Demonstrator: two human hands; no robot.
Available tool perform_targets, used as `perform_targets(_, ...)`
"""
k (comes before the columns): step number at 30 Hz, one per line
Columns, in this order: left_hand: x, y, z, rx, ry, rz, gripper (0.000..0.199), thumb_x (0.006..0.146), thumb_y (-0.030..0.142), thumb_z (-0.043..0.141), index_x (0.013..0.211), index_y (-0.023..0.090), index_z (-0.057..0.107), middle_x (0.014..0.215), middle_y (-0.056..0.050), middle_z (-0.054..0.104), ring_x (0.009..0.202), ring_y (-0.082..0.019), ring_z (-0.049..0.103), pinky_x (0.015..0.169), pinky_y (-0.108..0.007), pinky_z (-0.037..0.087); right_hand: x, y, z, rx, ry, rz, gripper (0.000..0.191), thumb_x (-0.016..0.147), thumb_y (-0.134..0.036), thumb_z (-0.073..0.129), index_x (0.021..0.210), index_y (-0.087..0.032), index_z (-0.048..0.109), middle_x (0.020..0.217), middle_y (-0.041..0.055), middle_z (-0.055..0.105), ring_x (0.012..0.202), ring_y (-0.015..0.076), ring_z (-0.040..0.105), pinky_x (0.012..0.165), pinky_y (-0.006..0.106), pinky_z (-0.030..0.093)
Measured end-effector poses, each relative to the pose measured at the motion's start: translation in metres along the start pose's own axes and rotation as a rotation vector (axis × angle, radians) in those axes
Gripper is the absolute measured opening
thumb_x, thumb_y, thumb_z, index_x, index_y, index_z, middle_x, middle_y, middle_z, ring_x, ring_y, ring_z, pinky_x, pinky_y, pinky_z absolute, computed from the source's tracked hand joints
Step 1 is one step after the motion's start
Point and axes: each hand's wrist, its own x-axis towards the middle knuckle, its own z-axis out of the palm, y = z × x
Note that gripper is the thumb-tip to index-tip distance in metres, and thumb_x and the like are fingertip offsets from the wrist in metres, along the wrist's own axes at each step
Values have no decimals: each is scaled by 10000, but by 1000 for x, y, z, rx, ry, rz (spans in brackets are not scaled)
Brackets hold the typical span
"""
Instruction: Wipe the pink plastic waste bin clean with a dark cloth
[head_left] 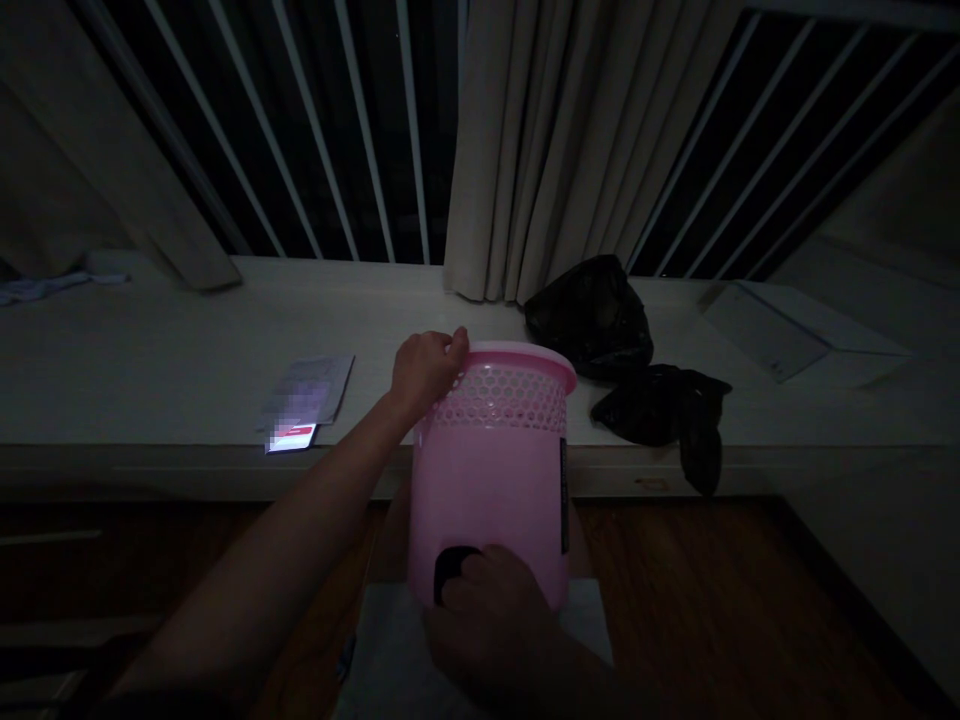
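A pink plastic wastebasket (487, 490) with a honeycomb-holed band under its rim stands tilted in front of me. My left hand (429, 372) is closed over the rim at its left, thumb on top. Low on the basket's near side, my right hand (491, 615) has its fingers curled against a black piece with rounded corners (450, 570). Whether that piece is a label or something loose, I cannot tell; the hand covers part of it. A dark label strip (564, 495) runs down the basket's right side.
Behind the basket is a white ledge (187, 370). On it lie black plastic bags (592, 315), a white box (806, 335), papers (311, 390) and a lit phone (291, 438). Curtains (517, 150) and a barred window (322, 120) stand beyond. Below is a wooden floor (712, 600).
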Motion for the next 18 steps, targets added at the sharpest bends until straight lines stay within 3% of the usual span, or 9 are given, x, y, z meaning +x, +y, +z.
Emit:
perform_targets(3,0,2,-1,-1,-3,1,686,933,526,209,746,119,728,682,-137,673,674,-218,594,666,-333,382,-17,0,1,20,72,16,216,795,-114,604,645,-213,485,559,-35,546,585,145,457,601,318,273)
perform_targets(6,1,5,-1,-2,-5,-3,677,932,519,224,765,103,732,715,-152,679,713,-236,614,690,-343,397,-16,6,-5,12,92,36,195,805,-155,596,646,-219,504,560,-29,550,572,146,458,579,315,260)
perform_targets(9,1,6,-1,-5,-5,-12,669,929,518,236,777,98,734,729,-152,682,724,-240,624,694,-342,405,-1,12,-13,-3,13,26,185,816,-213,617,648,-213,538,578,-15,580,561,146,475,541,304,242)
perform_targets(14,-1,4,-2,11,-8,-5,697,933,528,204,780,104,737,715,-147,687,702,-231,622,668,-331,403,32,13,-19,-57,-182,-26,174,842,-163,624,673,-187,591,610,21,645,565,160,522,497,294,253)
perform_targets(18,-2,3,-3,18,-10,-23,695,930,531,202,779,113,737,683,-140,680,686,-225,613,661,-324,402,55,23,-23,-76,-260,-61,133,861,-152,615,729,-157,633,656,51,680,596,171,567,484,284,269)
